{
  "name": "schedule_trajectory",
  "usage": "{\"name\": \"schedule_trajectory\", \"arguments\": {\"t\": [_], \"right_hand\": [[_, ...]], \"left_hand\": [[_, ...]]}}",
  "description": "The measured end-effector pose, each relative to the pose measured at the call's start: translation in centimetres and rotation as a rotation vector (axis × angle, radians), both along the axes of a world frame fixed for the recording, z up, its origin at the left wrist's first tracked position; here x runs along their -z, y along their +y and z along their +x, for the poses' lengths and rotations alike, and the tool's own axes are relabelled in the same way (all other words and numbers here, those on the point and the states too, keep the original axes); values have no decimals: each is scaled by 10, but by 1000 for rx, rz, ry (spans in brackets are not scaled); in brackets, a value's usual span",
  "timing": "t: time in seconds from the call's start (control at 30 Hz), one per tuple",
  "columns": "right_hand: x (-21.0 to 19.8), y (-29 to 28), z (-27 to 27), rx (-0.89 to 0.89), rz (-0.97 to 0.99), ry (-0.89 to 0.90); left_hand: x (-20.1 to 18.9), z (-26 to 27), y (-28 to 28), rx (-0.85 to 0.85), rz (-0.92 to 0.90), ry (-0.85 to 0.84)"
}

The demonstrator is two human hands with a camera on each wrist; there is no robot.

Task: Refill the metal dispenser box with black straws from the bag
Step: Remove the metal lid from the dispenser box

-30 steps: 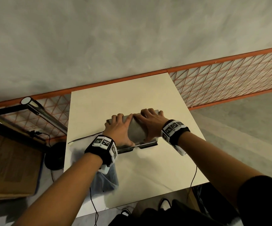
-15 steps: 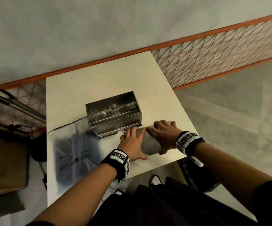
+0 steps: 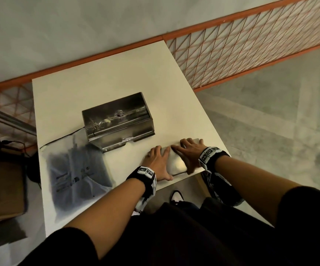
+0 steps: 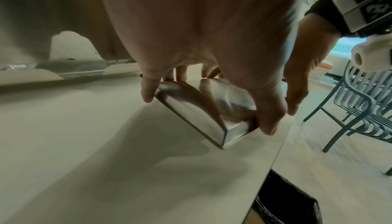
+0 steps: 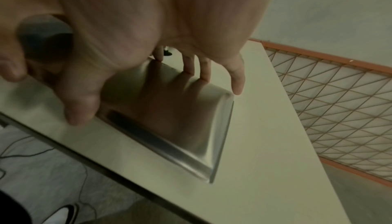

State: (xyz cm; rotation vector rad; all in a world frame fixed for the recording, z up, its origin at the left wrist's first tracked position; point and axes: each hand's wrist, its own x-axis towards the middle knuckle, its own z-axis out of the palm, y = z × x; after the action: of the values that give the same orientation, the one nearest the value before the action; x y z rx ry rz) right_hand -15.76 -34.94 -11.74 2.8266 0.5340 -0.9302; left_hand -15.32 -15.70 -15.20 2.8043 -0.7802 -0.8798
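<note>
Both hands' grip on lid [image 3: 175, 162], bag [image 3: 74, 173] contents perhaps blurred

The middle of the metal lid [image 3: 175, 162] is covered by the left hand [image 3: 156, 162] and right hand [image 3: 188, 153]. The contents of the plastic bag [image 3: 74, 173] are blurred. Inside the open dispenser box [image 3: 117, 120] only reflections are made out.

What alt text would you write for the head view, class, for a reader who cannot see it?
Both hands, left hand and right hand, hold a metal lid at the near edge of a white table. Behind it stands the open metal dispenser box, beside a clear bag.
</note>
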Motion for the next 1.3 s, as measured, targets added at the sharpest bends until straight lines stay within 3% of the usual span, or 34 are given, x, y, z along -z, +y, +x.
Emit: {"name": "schedule_trajectory", "arguments": {"t": [0.63,1.3], "right_hand": [[18,-23,5,-17,-42,15],[25,-19,4,-34,-135,-48]], "left_hand": [[19,-3,-9,-49,-42,34],[27,-4,-16,-35,-22,-98]]}}
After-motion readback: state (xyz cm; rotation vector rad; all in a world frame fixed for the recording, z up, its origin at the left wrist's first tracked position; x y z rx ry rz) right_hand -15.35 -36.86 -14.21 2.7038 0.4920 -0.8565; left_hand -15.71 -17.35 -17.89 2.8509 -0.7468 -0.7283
